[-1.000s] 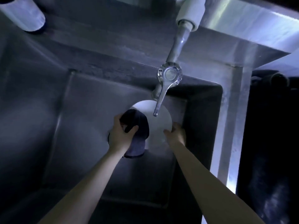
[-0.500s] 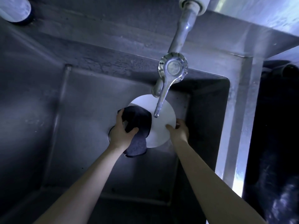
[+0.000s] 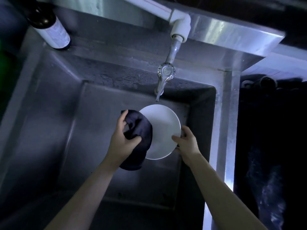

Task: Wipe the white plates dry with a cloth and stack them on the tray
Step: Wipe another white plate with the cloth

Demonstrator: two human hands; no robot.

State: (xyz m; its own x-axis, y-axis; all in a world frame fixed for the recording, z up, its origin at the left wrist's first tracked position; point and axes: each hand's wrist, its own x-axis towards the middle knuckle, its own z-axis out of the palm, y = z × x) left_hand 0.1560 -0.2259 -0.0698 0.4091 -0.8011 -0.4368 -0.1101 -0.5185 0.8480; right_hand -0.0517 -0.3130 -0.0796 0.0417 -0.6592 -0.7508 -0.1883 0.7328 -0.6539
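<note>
Plate first; where have you got it?
— You hold it over the basin of the steel sink, just below the tap and not touching it; its white face is turned up towards you.
And your right hand?
— It pinches the plate's lower right rim; the thumb lies on the face; the fingers are curled behind the edge and mostly hidden.
Your left hand?
— Its fingers and thumb are curled round a bunched dark cloth; the cloth lies against the left part of the plate and covers that edge; a loose end hangs down beside your wrist.
Anything else near you?
— A dark bottle with a pale label stands on the sink's back ledge, far left, well apart from the plate.
</note>
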